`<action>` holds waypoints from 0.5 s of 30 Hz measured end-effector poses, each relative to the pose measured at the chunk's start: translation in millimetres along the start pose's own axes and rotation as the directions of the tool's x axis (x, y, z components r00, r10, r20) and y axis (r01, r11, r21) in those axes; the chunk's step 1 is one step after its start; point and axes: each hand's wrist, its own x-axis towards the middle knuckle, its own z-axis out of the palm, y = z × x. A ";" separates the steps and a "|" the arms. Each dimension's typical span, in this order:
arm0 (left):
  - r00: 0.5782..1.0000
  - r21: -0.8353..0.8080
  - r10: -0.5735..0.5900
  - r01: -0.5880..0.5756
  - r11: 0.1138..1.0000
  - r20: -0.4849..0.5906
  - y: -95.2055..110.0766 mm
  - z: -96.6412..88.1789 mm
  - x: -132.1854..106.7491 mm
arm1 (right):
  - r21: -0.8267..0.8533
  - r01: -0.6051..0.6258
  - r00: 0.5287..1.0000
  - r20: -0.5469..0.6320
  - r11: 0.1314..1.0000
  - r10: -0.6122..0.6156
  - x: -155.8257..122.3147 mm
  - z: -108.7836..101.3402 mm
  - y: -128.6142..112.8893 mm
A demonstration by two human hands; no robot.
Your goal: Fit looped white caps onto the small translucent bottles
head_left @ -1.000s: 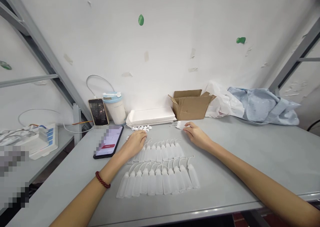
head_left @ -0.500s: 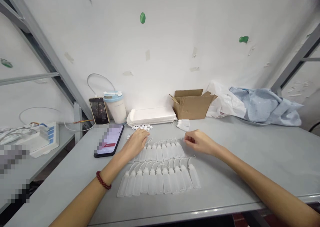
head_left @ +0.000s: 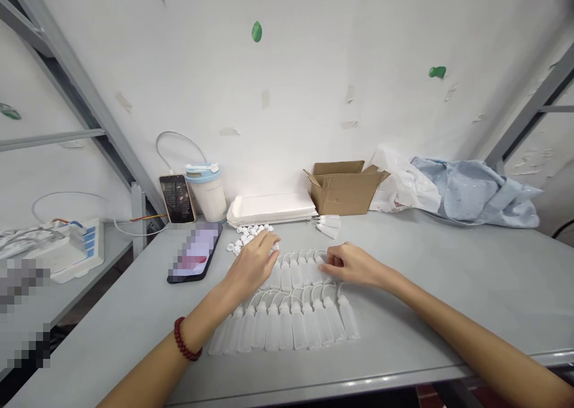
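Observation:
Two rows of small translucent squeeze bottles with thin curved spouts lie side by side on the grey table (head_left: 426, 288): a front row (head_left: 287, 327) and a back row (head_left: 298, 270). My left hand (head_left: 253, 264) rests on the left end of the back row, fingers curled over a bottle. My right hand (head_left: 352, 264) sits at the right end of that row, fingers pinched on a bottle there. A heap of small white caps (head_left: 246, 236) lies just beyond my left hand. A few loose bottles (head_left: 329, 224) lie behind the rows.
A phone (head_left: 195, 253) lies flat at the left, a second phone (head_left: 177, 199) leans on the wall beside a white jar (head_left: 207, 192). White trays (head_left: 271, 207), an open cardboard box (head_left: 343, 186), a plastic bag (head_left: 403, 183) and blue cloth (head_left: 475, 192) line the wall. A power strip (head_left: 67, 249) sits on the left shelf.
My right hand drew back from the loose bottles near the box to the right end of the back row. My left hand shifted right along that row, uncovering the caps.

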 end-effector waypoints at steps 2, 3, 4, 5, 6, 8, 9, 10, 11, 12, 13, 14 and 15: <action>0.999 -0.011 0.031 -0.031 0.999 0.015 3.2 1.5 -1.4 | -0.020 -0.021 1.000 -0.018 1.000 0.021 1.1 2.8 -1.3; 0.999 -0.021 0.042 -0.041 0.999 0.020 4.6 2.3 -2.0 | -0.027 -0.032 0.999 -0.024 0.999 0.032 1.6 3.7 -1.4; 0.999 -0.035 0.048 -0.047 0.998 0.024 5.8 3.1 -2.6 | -0.034 -0.042 0.999 -0.028 0.999 0.041 2.2 4.4 -1.0; 0.998 -0.054 0.050 -0.049 0.997 0.026 6.8 3.8 -2.9 | -0.042 -0.051 0.998 -0.032 0.998 0.050 2.7 5.0 -0.3; 0.999 -0.076 0.048 -0.046 0.996 0.025 7.9 4.4 -3.1 | -0.052 -0.059 0.998 -0.035 0.997 0.057 3.2 5.4 0.6; 1.000 -0.126 0.026 -0.024 0.992 0.013 10.1 5.0 -2.8 | -0.074 -0.070 0.997 -0.047 0.995 0.067 4.0 6.1 2.6; 1.000 -0.154 0.005 -0.003 0.988 0.011 11.4 5.0 -2.4 | -0.083 -0.074 0.996 -0.055 0.994 0.069 4.2 6.6 3.5; 1.000 -0.183 -0.023 0.025 0.983 0.016 13.0 4.6 -2.0 | -0.088 -0.077 0.995 -0.065 0.993 0.071 4.3 7.1 4.2; 0.998 -0.213 -0.055 0.059 0.975 0.028 14.7 3.9 -1.5 | -0.091 -0.079 0.995 -0.076 0.993 0.072 4.4 7.6 4.7; 0.995 -0.243 -0.088 0.097 0.965 0.048 16.5 3.0 -1.0 | -0.093 -0.079 0.994 -0.089 0.993 0.070 4.4 8.0 4.9; 0.990 -0.270 -0.122 0.137 0.953 0.071 18.5 1.8 -0.6 | -0.093 -0.078 0.992 -0.102 0.993 0.069 4.3 8.3 5.0; 0.983 -0.295 -0.156 0.178 0.939 0.095 20.4 0.7 -0.2 | -0.092 -0.078 0.991 -0.116 0.993 0.067 4.2 8.4 5.0; 0.975 -0.316 -0.187 0.215 0.924 0.118 22.2 -0.5 0.1 | -0.092 -0.079 0.990 -0.128 0.993 0.067 4.1 8.3 4.7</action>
